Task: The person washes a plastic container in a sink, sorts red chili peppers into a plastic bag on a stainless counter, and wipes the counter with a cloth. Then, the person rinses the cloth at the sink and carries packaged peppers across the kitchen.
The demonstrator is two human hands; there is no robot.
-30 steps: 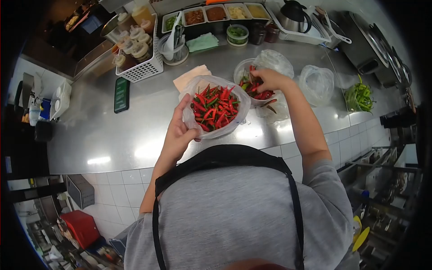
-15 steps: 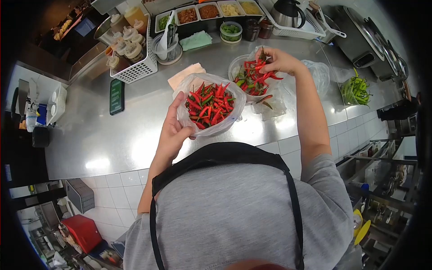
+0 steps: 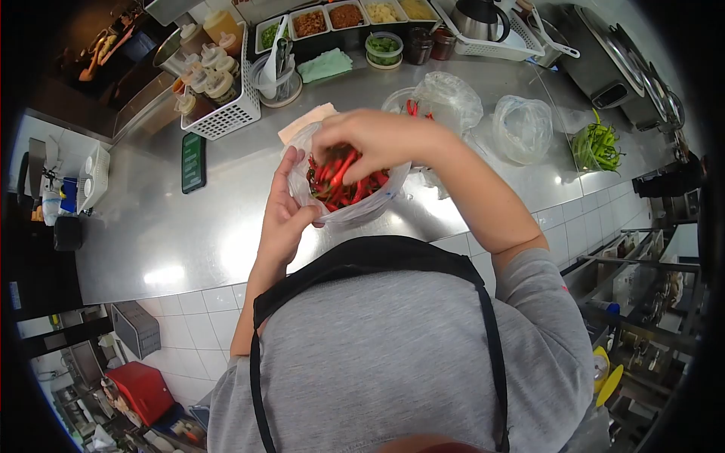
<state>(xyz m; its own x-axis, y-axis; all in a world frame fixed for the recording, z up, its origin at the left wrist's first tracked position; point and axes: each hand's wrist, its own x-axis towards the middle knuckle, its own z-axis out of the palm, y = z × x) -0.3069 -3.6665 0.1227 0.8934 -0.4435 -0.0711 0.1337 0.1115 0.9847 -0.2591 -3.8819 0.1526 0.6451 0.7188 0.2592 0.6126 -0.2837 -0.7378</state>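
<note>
My left hand [image 3: 284, 208] grips the near left rim of a clear plastic bag [image 3: 377, 210], its thumb at the front and fingers along the side. Inside the bag is a heap of red chillies [image 3: 370, 187], with some green ones among them. Reaching across from the right, my right hand [image 3: 362, 142] is over the bag's mouth, its bent fingers around several red chillies and slightly blurred. Partly hidden behind the right forearm, a round clear container [image 3: 394, 98] shows a few red chillies [image 3: 412, 107] and a crumpled clear bag [image 3: 453, 98] at its edge.
A folded peach cloth [image 3: 306, 121] lies behind the bag. To the left are a phone [image 3: 193, 162] and a white basket [image 3: 230, 121] of squeeze bottles. On the right sit another clear bag [image 3: 522, 132] and a bag of green chillies [image 3: 598, 147]. Ingredient trays [image 3: 328, 32] line the back.
My right hand has moved left from the rear container to the bag, carrying red chillies. The crumpled clear bag at the container now shows more fully. My left hand keeps its hold.
</note>
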